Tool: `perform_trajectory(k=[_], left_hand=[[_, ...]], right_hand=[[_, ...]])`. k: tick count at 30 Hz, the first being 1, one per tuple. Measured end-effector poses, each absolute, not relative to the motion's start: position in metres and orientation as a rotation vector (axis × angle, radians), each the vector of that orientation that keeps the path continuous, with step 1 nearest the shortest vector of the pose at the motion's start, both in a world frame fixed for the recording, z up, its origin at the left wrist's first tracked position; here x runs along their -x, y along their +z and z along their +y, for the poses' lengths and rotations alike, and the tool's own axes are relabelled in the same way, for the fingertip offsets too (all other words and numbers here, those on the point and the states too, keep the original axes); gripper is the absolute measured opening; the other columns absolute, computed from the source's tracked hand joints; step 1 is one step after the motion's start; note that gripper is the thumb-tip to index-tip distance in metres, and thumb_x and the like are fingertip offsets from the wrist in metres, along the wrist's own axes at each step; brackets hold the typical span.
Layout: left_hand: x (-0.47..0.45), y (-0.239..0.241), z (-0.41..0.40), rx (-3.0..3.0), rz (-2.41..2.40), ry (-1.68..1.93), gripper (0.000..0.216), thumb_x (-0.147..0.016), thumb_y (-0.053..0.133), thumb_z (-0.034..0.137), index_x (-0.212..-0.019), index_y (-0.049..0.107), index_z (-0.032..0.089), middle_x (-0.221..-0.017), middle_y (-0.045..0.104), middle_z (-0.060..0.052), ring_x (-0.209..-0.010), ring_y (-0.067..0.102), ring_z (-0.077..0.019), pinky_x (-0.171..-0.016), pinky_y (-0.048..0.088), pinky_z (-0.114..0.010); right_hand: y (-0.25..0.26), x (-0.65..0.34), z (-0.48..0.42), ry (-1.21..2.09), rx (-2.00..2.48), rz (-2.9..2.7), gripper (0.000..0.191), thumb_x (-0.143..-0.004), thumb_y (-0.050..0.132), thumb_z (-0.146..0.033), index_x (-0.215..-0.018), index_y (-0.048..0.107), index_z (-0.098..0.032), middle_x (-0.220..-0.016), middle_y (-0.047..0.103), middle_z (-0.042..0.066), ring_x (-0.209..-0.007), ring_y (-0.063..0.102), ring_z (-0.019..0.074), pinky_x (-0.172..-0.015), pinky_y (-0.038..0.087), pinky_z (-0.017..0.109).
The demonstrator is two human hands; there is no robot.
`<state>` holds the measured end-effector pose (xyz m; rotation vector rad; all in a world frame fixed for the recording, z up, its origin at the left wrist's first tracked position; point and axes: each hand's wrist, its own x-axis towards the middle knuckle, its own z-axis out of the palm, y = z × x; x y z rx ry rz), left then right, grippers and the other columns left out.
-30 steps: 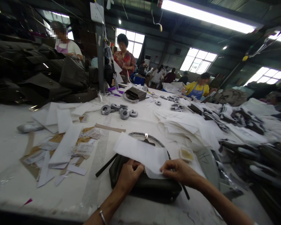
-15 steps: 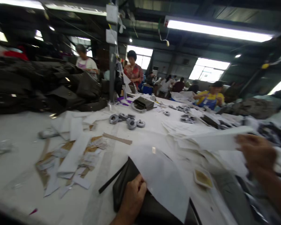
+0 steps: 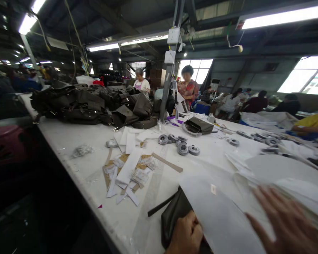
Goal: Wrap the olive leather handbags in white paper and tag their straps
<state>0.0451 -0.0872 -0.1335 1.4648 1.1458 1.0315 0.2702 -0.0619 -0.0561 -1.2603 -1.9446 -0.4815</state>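
Note:
At the lower middle, my left hand (image 3: 187, 233) is closed on the edge of a dark olive bag (image 3: 172, 215), next to a white sheet (image 3: 217, 208). The sheet lies across the bag, covers much of it and carries a small pale tag (image 3: 213, 189). A dark strap (image 3: 161, 205) sticks out from the bag to the left. My right hand (image 3: 286, 222), smeared by motion, is above the sheet's right side, palm down with fingers spread. Whether it touches the sheet I cannot tell. Other white sheets (image 3: 286, 169) lie beyond it.
Paper strips and small plastic packets (image 3: 140, 174) lie in a pile on the white table (image 3: 90, 190). Rolled grey straps (image 3: 183, 148) and another dark bag (image 3: 198, 125) are farther back. Many dark bags (image 3: 82, 106) are heaped at the far left. A post (image 3: 166, 88) and several people stand beyond.
The view has swung left. My right hand has let go of the white sheet it held up at the right and come toward the bag, fingers spread. My left hand keeps its grip.

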Motion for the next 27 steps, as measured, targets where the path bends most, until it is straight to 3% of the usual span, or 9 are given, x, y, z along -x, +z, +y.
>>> perform_trajectory(k=[4, 9, 12, 15, 18, 21, 27], left_hand=[[-0.04, -0.128, -0.088, -1.421, 0.994, 1.059, 0.022, -0.076, 0.047, 0.015, -0.087, 0.066, 0.016, -0.07, 0.057, 0.003, -0.063, 0.047, -0.0113, -0.058, 0.035, -0.022], [-0.042, -0.137, -0.088, -1.408, 0.875, 1.089, 0.019, -0.075, 0.051, 0.015, -0.079, 0.069, 0.016, -0.073, 0.064, 0.002, -0.07, 0.057, -0.0119, -0.064, 0.041, -0.02], [-0.044, -0.14, -0.09, -1.5, 0.937, 1.057, 0.019, -0.076, 0.054, 0.016, -0.083, 0.071, 0.019, -0.08, 0.071, 0.002, -0.077, 0.064, -0.014, -0.071, 0.046, -0.021], [-0.043, -0.137, -0.096, -1.667, 1.03, 1.003, 0.016, -0.077, 0.06, 0.017, -0.088, 0.07, 0.022, -0.086, 0.073, 0.003, -0.079, 0.066, -0.0137, -0.074, 0.048, -0.021], [-0.041, -0.135, -0.099, -1.913, 1.065, 0.971, 0.01, -0.079, 0.063, 0.016, -0.086, 0.067, 0.021, -0.083, 0.072, 0.003, -0.076, 0.066, -0.0124, -0.071, 0.049, -0.02], [-0.039, -0.138, -0.098, -2.035, 1.003, 0.961, 0.006, -0.083, 0.061, 0.016, -0.083, 0.066, 0.019, -0.085, 0.07, -0.001, -0.081, 0.065, -0.0151, -0.078, 0.05, -0.025], [-0.03, -0.152, -0.108, -2.242, 0.892, 0.949, 0.016, -0.089, 0.054, 0.019, -0.092, 0.069, 0.019, -0.091, 0.072, -0.007, -0.087, 0.068, -0.0219, -0.085, 0.052, -0.035]], right_hand=[[-0.117, -0.233, -0.082, -0.363, 1.09, -2.413, 0.092, -0.076, 0.069, -0.053, -0.153, 0.028, -0.024, -0.144, 0.051, 0.01, -0.121, 0.058, 0.0335, -0.095, 0.054, 0.043], [-0.168, -0.241, -0.073, 0.108, 1.444, -2.373, 0.065, -0.07, 0.07, -0.038, -0.132, 0.059, -0.02, -0.13, 0.064, 0.011, -0.116, 0.062, 0.0331, -0.096, 0.056, 0.039], [-0.158, -0.246, -0.076, 0.346, 1.462, -2.368, 0.043, -0.081, 0.056, -0.033, -0.121, 0.067, -0.02, -0.125, 0.066, 0.009, -0.113, 0.064, 0.0276, -0.097, 0.055, 0.036], [-0.117, -0.236, -0.091, 0.446, 1.523, -2.314, 0.038, -0.092, 0.04, -0.028, -0.115, 0.069, -0.021, -0.117, 0.071, 0.008, -0.108, 0.068, 0.0244, -0.097, 0.054, 0.039], [-0.065, -0.225, -0.105, 0.248, 1.652, -2.153, 0.038, -0.092, 0.039, -0.024, -0.115, 0.068, -0.019, -0.115, 0.072, 0.01, -0.107, 0.068, 0.0261, -0.097, 0.054, 0.044], [-0.034, -0.214, -0.119, 0.062, 1.65, -2.082, 0.038, -0.093, 0.038, -0.02, -0.122, 0.063, -0.019, -0.125, 0.066, 0.01, -0.116, 0.063, 0.0234, -0.101, 0.051, 0.041], [-0.079, -0.195, -0.152, 0.048, 1.665, -2.368, 0.05, -0.083, 0.036, -0.002, -0.124, 0.062, -0.012, -0.129, 0.063, 0.016, -0.121, 0.06, 0.0243, -0.103, 0.05, 0.042]])
